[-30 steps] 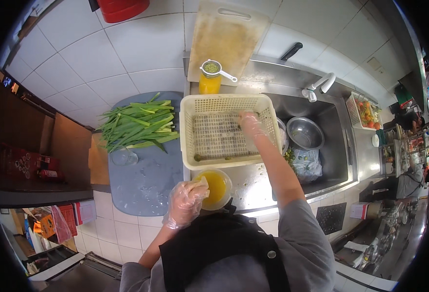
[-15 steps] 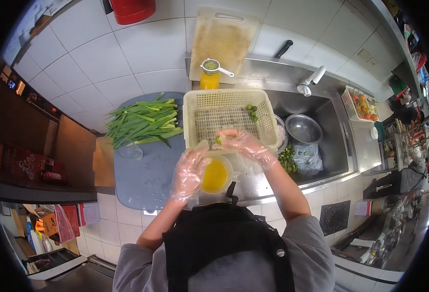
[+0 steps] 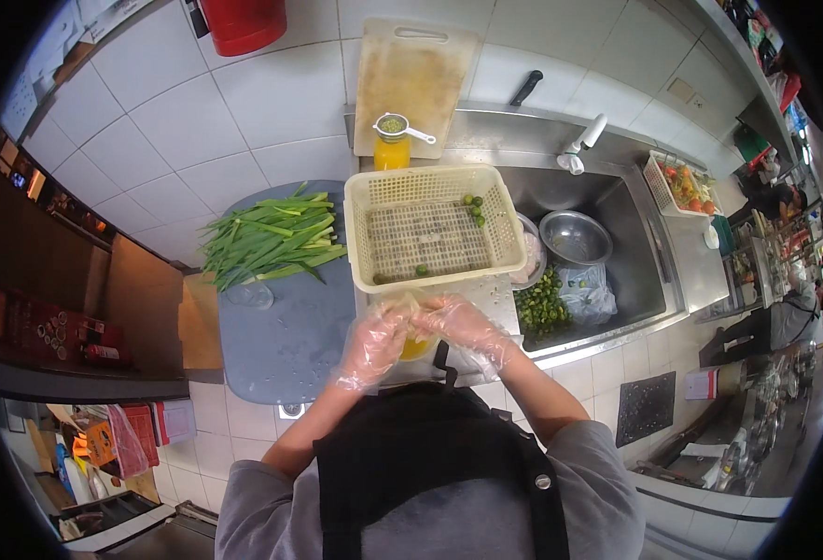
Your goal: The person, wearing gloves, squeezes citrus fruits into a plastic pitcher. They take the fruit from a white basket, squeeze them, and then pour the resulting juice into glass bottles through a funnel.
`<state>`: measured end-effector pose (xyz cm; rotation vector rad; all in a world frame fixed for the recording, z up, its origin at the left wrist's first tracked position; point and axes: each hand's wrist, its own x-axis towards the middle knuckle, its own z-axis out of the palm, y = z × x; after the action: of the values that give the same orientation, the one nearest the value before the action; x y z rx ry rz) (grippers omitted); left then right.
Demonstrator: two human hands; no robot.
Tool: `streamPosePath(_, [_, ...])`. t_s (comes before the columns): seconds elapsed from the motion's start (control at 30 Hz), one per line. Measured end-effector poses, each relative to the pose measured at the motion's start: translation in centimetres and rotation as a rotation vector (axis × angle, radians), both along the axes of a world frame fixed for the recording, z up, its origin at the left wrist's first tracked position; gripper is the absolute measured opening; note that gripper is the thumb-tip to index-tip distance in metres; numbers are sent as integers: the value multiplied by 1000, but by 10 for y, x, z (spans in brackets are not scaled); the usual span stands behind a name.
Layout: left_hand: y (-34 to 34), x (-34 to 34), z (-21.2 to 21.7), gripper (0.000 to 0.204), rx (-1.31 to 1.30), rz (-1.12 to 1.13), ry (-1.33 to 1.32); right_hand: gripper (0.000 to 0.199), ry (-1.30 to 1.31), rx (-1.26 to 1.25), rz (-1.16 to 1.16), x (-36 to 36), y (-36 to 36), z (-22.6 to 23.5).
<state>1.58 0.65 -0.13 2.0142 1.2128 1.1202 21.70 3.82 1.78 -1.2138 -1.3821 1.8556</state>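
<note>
- Since the earlier frames, the right hand (image 3: 467, 329) has withdrawn from the cream basket (image 3: 435, 229) and now meets the left hand (image 3: 374, 343) at the near edge of the counter; the left hand has shifted only slightly.
- Stainless sink (image 3: 640, 271): recessed to the right of the basket; it contains a metal bowl (image 3: 575, 237), a clear bag (image 3: 587, 291) and a pile of small green fruits (image 3: 539, 306).
- Grey-blue cutting mat (image 3: 285, 331): lies left of the basket; a bundle of long green stalks (image 3: 267, 238) rests across its far end.
- Wooden board (image 3: 414, 79): leans upright against the tiled wall behind the basket.
- Cream basket: perforated, rectangular, set partly over the sink's left edge; a few small green fruits lie in its far right corner and one near its front wall.
- Both hands wear clear disposable gloves. They are cupped together, fingers curled, directly over a yellow bowl (image 3: 414, 347) just in front of the basket. What they grip between them cannot be told; the closure is partial.
- Jar of yellow liquid (image 3: 391, 151): stands behind the basket, with a small strainer (image 3: 393, 125) resting on its mouth.
</note>
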Motion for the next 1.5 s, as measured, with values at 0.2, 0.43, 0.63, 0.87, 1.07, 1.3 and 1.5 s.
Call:
streamPosePath(0.2, [-4, 6, 15, 24, -290, 2, -152, 43, -61, -11, -67, 2, -11, -8])
streamPosePath(0.43, [1, 1, 7, 20, -162, -9, 11, 38, -326, 340, 6, -12, -9, -7])
streamPosePath(0.63, [9, 1, -3, 12, -247, -32, 149, 36, -437, 678, -1, -25, -12, -75])
streamPosePath(0.87, [8, 2, -6, 15, -193, 28, 171, 29, -6, 418, -123, -31, -10, -63])
streamPosePath(1.07, [10, 4, 3, 17, -302, 84, -61, 30, -207, 611, 51, -29, 6, -38])
streamPosePath(1.3, [10, 7, -6, 17, -140, 94, 158, 15, -624, 1113, -60, -36, -3, -100])
streamPosePath(1.5, [6, 4, -3, 11, -47, 110, 108, 14, -580, 1138, -37, -39, -6, -79])
